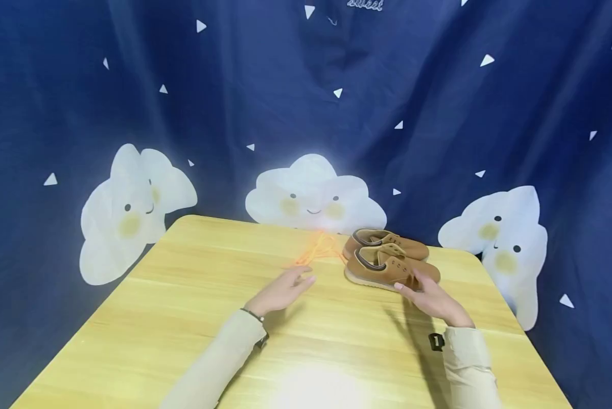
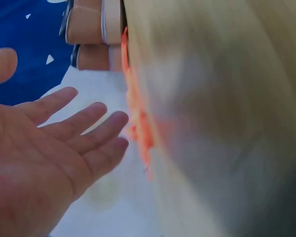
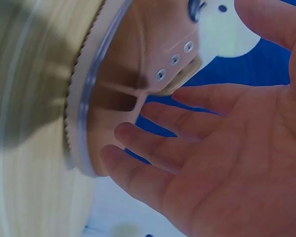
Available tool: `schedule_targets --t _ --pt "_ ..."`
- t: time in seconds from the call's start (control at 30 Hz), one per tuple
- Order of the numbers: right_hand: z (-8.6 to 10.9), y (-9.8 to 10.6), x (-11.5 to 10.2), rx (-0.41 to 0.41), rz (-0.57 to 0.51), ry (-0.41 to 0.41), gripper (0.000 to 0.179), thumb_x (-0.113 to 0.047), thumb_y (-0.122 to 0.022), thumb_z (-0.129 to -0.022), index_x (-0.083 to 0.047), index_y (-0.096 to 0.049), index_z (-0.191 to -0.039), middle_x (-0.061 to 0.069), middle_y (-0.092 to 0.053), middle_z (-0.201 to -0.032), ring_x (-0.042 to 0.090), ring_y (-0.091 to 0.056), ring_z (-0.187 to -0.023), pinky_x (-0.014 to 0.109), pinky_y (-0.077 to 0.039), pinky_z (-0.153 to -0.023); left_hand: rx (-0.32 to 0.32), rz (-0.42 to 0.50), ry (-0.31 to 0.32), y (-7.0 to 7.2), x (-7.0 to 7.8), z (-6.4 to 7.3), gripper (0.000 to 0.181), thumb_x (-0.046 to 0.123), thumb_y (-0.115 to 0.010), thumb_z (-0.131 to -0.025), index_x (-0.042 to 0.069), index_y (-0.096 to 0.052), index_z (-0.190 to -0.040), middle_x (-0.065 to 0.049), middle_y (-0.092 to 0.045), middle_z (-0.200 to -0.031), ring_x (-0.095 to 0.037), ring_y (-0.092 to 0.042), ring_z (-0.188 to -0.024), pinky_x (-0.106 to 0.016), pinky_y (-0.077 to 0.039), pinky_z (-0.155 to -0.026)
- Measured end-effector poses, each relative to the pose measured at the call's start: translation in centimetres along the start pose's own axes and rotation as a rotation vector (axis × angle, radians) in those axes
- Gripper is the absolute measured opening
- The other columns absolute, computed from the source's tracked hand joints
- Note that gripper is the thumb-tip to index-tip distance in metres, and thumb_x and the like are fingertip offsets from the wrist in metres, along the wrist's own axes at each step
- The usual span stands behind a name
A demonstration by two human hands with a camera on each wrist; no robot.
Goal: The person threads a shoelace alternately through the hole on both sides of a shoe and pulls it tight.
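Note:
Two brown shoes stand side by side at the back right of the table; their eyelets carry no laces. The nearer shoe partly covers the farther shoe. My right hand is at the nearer shoe's toe, fingers extended; in the right wrist view the fingertips overlap the toe, and contact cannot be told. A bundle of orange shoelaces lies left of the shoes. My left hand hovers in front of the laces, palm turned inward, fingers loosely straight, holding nothing.
The wooden table has rounded back corners. Behind it hangs a dark blue curtain with white clouds and triangles, close to the table's back edge. A bright glare lies on the tabletop near the front.

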State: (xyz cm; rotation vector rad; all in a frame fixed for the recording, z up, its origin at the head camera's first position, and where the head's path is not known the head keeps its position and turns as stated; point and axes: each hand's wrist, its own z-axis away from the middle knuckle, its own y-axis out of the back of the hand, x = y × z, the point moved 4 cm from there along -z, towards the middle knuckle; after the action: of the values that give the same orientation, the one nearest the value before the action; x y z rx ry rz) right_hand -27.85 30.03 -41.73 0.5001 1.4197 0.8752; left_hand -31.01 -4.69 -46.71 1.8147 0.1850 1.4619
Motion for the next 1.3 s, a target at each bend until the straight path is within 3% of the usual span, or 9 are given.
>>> schedule_targets --t 0.23,0.47,0.6,0.7,0.77,0.97,1.1,1.17,1.3 --pt "0.0 1.6 3.6 0.025 -0.032 -0.108 0.083 -0.048 -0.047 -0.108 0.015 -0.023 -0.156 0.042 -0.033 -0.156 0.059 -0.037 -0.143 0.064 -0.043 -0.112 -0.009 0.248 0.089 -1.6 -0.4 -2.0 0.067 0.053 -0.036 -0.110 0.007 -0.040 -0.157 -0.018 -0.054 -0.153 -0.037 -0.055 -0.139 -0.056 -0.039 -0.120" --pt "-0.2 3.7 7.9 0.110 -0.284 -0.273 0.082 -0.051 -0.041 -0.109 0.012 -0.021 -0.158 0.037 -0.030 -0.159 0.036 -0.060 -0.120 0.037 -0.060 -0.091 -0.003 0.744 0.215 -3.9 -0.7 -4.9 0.055 0.032 -0.040 -0.112 -0.004 -0.038 -0.154 -0.028 -0.045 -0.154 -0.042 -0.050 -0.142 -0.049 -0.040 -0.122" --pt "-0.4 4.0 10.1 0.096 -0.475 -0.330 0.081 -0.049 -0.041 -0.109 0.009 -0.018 -0.159 0.021 -0.050 -0.129 0.018 -0.059 -0.104 0.030 -0.060 -0.087 0.036 0.995 0.292 -4.9 -0.6 -6.1 0.056 0.025 -0.043 -0.109 -0.006 -0.034 -0.155 -0.032 -0.037 -0.159 -0.045 -0.039 -0.149 -0.053 -0.031 -0.126" --pt "-0.6 4.2 11.2 0.066 -0.632 -0.340 0.076 -0.043 -0.044 -0.109 0.008 -0.015 -0.159 -0.002 -0.047 -0.109 0.006 -0.055 -0.088 0.030 -0.059 -0.087 0.051 1.130 0.310 -5.3 0.0 -6.7 0.056 0.022 -0.041 -0.109 -0.007 -0.030 -0.156 -0.035 -0.028 -0.162 -0.049 -0.029 -0.153 -0.055 -0.022 -0.129" --pt "-0.8 4.5 11.7 0.056 -0.708 -0.340 0.076 -0.039 -0.045 -0.110 0.007 -0.012 -0.160 -0.004 -0.049 -0.111 0.002 -0.057 -0.089 0.029 -0.058 -0.088 0.048 1.194 0.316 -5.5 0.4 -7.1 0.056 0.021 -0.039 -0.110 -0.006 -0.028 -0.157 -0.037 -0.023 -0.163 -0.051 -0.025 -0.154 -0.056 -0.018 -0.130" --pt "-2.0 4.6 12.4 0.017 -0.787 -0.276 0.073 -0.024 -0.042 -0.111 0.010 0.000 -0.161 0.023 -0.043 -0.144 0.000 -0.065 -0.095 0.027 -0.059 -0.093 0.053 1.269 0.343 -6.1 1.1 -8.3 0.058 0.021 -0.039 -0.109 -0.005 -0.025 -0.159 -0.040 -0.018 -0.163 -0.054 -0.022 -0.154 -0.057 -0.017 -0.130" --pt "-2.6 4.2 12.9 -0.004 -0.788 -0.229 0.071 -0.016 -0.041 -0.110 0.013 0.002 -0.159 0.004 -0.065 -0.123 0.000 -0.070 -0.096 0.025 -0.059 -0.092 0.051 1.291 0.348 -6.4 1.2 -8.9 0.058 0.021 -0.038 -0.110 -0.005 -0.024 -0.159 -0.041 -0.019 -0.162 -0.054 -0.023 -0.153 -0.057 -0.016 -0.130" --pt "-2.7 4.0 13.2 0.010 -0.770 -0.221 0.070 -0.015 -0.042 -0.110 0.012 -0.001 -0.160 -0.013 -0.066 -0.109 -0.001 -0.070 -0.095 0.024 -0.059 -0.091 0.033 1.302 0.349 -6.7 1.3 -9.2 0.057 0.021 -0.037 -0.110 -0.005 -0.023 -0.160 -0.041 -0.017 -0.163 -0.054 -0.023 -0.154 -0.056 -0.015 -0.130" --pt "-2.7 3.6 13.6 0.043 -0.740 -0.214 0.068 -0.012 -0.045 -0.108 0.012 -0.008 -0.160 -0.019 -0.066 -0.103 -0.002 -0.070 -0.095 0.023 -0.059 -0.090 0.009 1.292 0.352 -7.1 1.4 -9.6 0.056 0.020 -0.033 -0.111 -0.004 -0.023 -0.160 -0.042 -0.015 -0.163 -0.055 -0.022 -0.154 -0.057 -0.016 -0.130"
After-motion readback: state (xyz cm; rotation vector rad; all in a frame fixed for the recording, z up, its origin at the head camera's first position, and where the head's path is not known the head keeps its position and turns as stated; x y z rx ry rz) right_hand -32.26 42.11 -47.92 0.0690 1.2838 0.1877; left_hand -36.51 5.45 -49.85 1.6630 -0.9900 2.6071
